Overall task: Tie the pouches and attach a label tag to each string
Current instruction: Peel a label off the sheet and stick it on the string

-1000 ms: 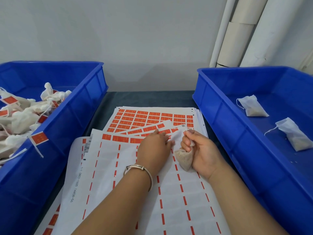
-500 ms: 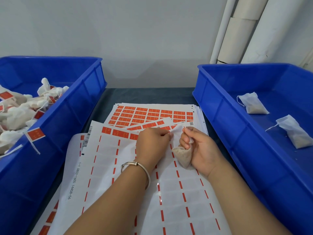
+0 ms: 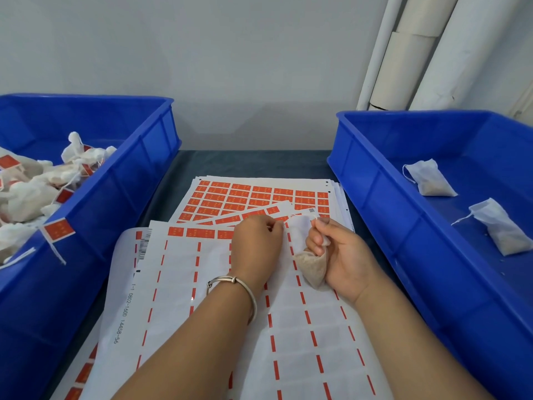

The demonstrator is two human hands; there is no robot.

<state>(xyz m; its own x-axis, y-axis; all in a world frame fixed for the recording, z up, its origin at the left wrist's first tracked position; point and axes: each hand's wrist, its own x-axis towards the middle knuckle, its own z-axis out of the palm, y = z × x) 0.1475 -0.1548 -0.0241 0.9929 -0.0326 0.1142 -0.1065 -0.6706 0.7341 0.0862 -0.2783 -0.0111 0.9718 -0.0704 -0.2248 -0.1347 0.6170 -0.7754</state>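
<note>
Two bare forearms, no sleeves in view anywhere along them. On the left wrist, a thin silver-coloured bangle (image 3: 235, 287), plain and smooth, round in section, with a small thicker joint or clasp on the upper side (too small to tell which). No watch, no gloves, no rings visible on the left hand (image 3: 256, 243) or the right hand (image 3: 341, 255). Fingernails on the right hand short and unpainted where visible. Nothing worn on the right wrist. No markings or tattoos visible on either arm.
</note>
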